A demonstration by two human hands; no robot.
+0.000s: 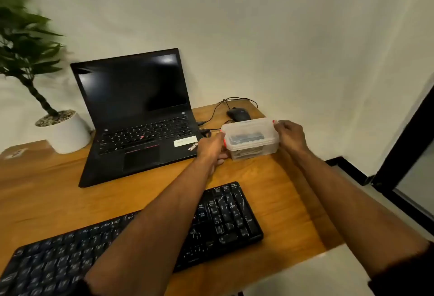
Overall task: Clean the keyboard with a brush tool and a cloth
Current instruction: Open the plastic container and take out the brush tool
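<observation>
Gripping both ends of a lidded clear container, our left hand and right hand hold it beyond the black keyboard on the table.

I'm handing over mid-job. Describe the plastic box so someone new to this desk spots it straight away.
On the wooden desk, look just right of the open laptop and in front of the mouse. The box sits there, gripped at its ends by the left hand and right hand. It is the only clear, lidded thing there, with dark contents showing through; its neighbours are black.
</observation>
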